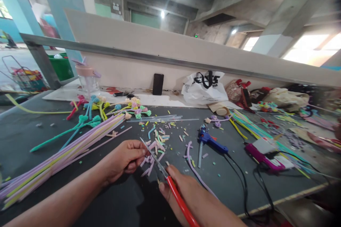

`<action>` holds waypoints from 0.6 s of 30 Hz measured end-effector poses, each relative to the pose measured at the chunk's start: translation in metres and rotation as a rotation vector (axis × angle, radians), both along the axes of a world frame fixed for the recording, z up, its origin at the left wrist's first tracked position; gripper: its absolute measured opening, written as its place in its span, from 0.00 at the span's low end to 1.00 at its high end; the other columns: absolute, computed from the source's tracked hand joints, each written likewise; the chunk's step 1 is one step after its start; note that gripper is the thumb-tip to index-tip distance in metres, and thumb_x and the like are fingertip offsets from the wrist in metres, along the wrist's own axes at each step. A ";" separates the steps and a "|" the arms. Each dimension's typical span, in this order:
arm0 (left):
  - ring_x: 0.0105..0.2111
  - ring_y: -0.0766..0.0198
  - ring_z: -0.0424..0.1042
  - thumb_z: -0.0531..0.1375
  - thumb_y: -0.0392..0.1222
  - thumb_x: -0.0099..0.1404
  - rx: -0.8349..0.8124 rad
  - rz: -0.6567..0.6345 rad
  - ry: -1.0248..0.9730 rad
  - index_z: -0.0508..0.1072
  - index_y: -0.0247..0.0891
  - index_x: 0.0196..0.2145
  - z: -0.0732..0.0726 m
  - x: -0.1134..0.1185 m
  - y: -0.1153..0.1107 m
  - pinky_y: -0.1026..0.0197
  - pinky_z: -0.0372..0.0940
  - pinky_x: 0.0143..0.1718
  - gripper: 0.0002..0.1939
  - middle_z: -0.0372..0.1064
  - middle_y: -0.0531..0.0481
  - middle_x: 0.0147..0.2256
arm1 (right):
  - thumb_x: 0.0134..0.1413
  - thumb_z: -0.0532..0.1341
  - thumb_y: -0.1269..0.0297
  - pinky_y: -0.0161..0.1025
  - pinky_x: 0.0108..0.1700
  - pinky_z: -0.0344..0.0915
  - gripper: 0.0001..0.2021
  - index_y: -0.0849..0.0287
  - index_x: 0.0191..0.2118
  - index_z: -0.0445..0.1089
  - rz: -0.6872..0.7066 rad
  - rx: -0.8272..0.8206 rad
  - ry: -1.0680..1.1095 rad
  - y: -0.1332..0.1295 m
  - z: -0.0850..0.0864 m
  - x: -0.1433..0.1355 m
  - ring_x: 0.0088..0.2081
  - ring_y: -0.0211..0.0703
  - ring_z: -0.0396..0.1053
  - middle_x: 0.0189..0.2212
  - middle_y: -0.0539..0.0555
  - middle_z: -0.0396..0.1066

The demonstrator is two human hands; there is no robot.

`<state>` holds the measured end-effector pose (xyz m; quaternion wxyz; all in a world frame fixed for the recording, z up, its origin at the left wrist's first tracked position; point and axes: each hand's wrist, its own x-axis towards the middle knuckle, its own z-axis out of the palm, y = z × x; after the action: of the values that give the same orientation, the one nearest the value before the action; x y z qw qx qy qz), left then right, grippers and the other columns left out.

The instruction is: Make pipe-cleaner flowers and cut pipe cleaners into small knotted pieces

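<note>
My right hand [186,188] grips red-handled scissors [181,202], their metal blades pointing up and left. The blade tips pass close by the fingers of my left hand [129,156]. That hand is closed in a pinch, and whatever sits between its fingertips is too small to name. Beneath and beyond the blades lies a loose pile of short cut pieces [158,145] of fuzzy stems, mostly lilac and pink with some yellow. A long bundle of pastel pipe cleaners [66,152] stretches along the table to the left of my left hand.
Clear glue sticks [165,117] lie beyond the pile. To the right are a blue glue gun [213,142], its black cord and a purple device [263,158]. Finished-looking fuzzy flowers [93,120] sit at left. A phone [158,84], plastic cup [87,78] and white bag [204,88] stand behind.
</note>
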<state>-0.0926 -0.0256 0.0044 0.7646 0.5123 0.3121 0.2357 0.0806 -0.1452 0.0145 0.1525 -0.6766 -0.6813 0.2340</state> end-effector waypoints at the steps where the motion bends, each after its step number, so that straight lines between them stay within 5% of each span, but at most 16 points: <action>1: 0.11 0.79 0.44 0.58 0.42 0.56 -0.003 0.003 0.002 0.67 0.33 0.25 0.000 0.001 0.000 0.71 0.37 0.13 0.09 0.55 0.58 0.15 | 0.53 0.52 0.56 0.32 0.21 0.46 0.09 0.55 0.35 0.61 -0.020 -0.016 -0.009 0.000 0.001 -0.001 0.19 0.34 0.62 0.21 0.48 0.69; 7: 0.11 0.79 0.43 0.59 0.43 0.55 -0.020 0.014 0.010 0.65 0.34 0.23 0.001 0.005 0.000 0.71 0.37 0.12 0.10 0.55 0.59 0.14 | 0.53 0.52 0.57 0.31 0.21 0.47 0.09 0.56 0.36 0.63 -0.040 -0.023 0.033 0.003 0.008 -0.003 0.21 0.35 0.62 0.23 0.50 0.68; 18: 0.11 0.79 0.47 0.59 0.46 0.56 -0.044 0.002 -0.021 0.67 0.32 0.24 0.000 0.003 0.002 0.74 0.42 0.10 0.12 0.58 0.57 0.16 | 0.48 0.57 0.63 0.29 0.23 0.49 0.08 0.59 0.24 0.60 -0.200 -0.136 0.071 0.015 0.017 -0.007 0.20 0.30 0.53 0.18 0.44 0.56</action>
<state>-0.0900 -0.0237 0.0047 0.7786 0.4927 0.3096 0.2348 0.0736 -0.1303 0.0315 0.1530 -0.7412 -0.5872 0.2872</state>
